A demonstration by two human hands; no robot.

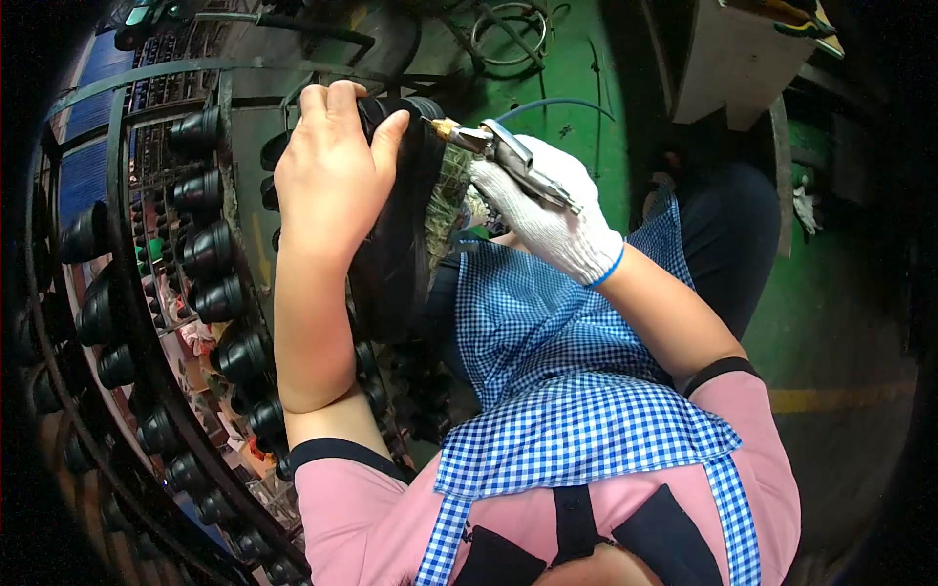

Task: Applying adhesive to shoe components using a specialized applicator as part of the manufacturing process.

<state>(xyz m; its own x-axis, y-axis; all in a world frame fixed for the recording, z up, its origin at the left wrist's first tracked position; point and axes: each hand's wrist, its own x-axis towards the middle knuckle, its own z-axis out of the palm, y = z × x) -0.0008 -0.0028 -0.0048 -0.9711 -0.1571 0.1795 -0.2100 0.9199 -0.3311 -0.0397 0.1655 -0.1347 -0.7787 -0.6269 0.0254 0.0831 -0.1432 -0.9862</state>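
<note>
My bare left hand (332, 166) is closed over the far end of a black shoe (396, 254), its thumb lying along the top. The shoe is long and dark, and my wrist and forearm cover part of it. A white knit glove with a blue cuff covers my right hand (562, 220), which is wrapped around a metal spray gun (523, 161). The gun's brass nozzle (445, 128) points left, close to the shoe's right edge near my left thumb. Whether the nozzle touches the shoe cannot be made out.
To the left stands a metal rack (122, 195) with several rows of black shoes (207, 249). A blue hose (557, 103) curves behind the gun. A coiled cable (508, 34) lies on the green floor (601, 59). A pale bench (733, 68) stands at the far right.
</note>
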